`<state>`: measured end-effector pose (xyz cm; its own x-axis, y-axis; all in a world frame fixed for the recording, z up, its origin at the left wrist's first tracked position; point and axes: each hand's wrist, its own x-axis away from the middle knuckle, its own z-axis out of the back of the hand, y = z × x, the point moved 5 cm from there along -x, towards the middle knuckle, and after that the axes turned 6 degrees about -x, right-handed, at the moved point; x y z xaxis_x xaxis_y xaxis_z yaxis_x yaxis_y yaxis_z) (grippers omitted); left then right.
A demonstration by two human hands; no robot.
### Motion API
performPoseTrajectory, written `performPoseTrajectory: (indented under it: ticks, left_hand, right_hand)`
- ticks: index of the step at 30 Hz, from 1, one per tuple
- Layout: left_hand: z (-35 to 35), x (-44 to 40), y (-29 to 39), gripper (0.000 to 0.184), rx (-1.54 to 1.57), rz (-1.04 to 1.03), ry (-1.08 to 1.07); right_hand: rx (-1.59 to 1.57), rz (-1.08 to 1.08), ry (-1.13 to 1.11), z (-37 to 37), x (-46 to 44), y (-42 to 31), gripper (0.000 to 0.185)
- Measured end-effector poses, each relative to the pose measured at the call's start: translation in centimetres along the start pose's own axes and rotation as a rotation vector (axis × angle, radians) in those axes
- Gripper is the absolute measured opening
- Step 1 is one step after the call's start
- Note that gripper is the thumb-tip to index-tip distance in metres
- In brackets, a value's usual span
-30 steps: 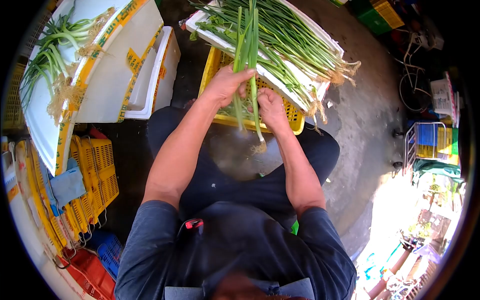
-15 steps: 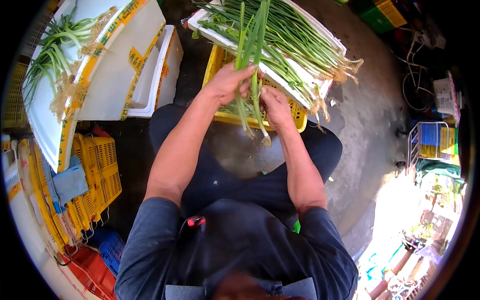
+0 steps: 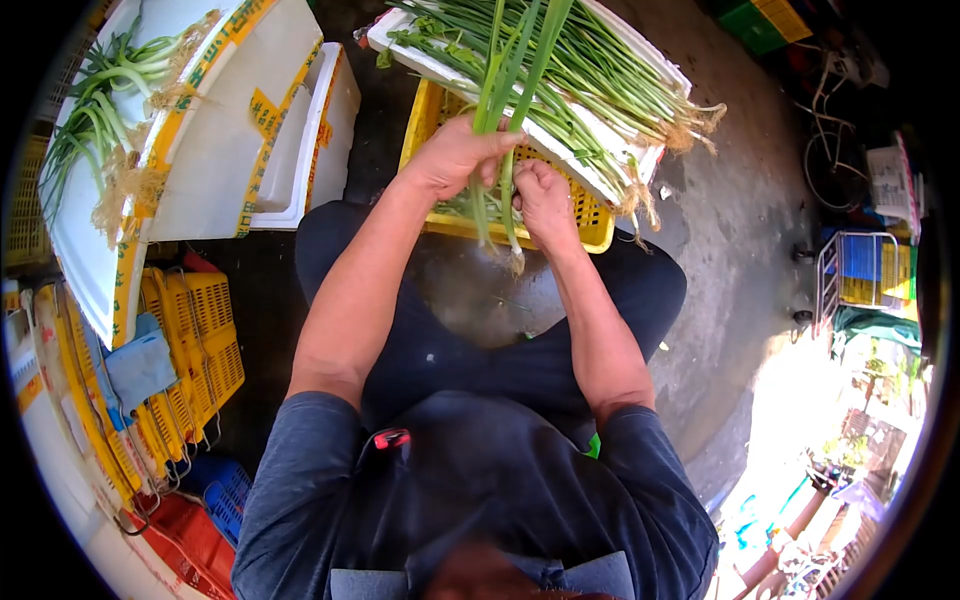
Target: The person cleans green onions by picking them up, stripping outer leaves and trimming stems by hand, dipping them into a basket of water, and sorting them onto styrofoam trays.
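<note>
Several long green onion stalks point(image 3: 509, 95) hang upright with their roots down, and my left hand point(image 3: 457, 157) is closed round them. My right hand point(image 3: 545, 205) is beside the stalks, its fingers pinched near their lower part; whatever lies between those fingers is too small to make out. Below both hands stands a yellow basket point(image 3: 597, 222) with green scraps inside. Beyond it, a white foam tray point(image 3: 385, 38) bears a large pile of green onions point(image 3: 600, 90), roots toward the right.
More green onions point(image 3: 135, 68) lie on a white foam box point(image 3: 200, 190) at the left. Yellow crates point(image 3: 205, 335) with a blue cloth point(image 3: 138, 368) and a red crate point(image 3: 185, 540) are at the lower left. A metal cart point(image 3: 828, 275) stands at the right.
The held stalks have shifted up slightly, and their roots hang closer to my hands. My right hand has risen a little along the stalks. My left hand keeps its hold.
</note>
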<state>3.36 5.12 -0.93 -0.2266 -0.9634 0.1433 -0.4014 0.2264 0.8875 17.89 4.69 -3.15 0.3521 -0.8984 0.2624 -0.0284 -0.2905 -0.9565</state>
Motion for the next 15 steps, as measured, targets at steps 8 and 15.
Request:
performPoseTrajectory:
  ticks: [8, 15]
  left_hand:
    - [0.9, -0.6, -0.2, 0.02, -0.254, -0.049, 0.206]
    - [3.0, -1.1, -0.7, 0.022, -0.203, -0.027, 0.372]
  right_hand:
    - [-0.363, -0.014, 0.24, 1.5, -0.6, 2.4, 0.015]
    - [-0.572, 0.085, 0.176, 0.4, 1.4, -1.1, 0.015]
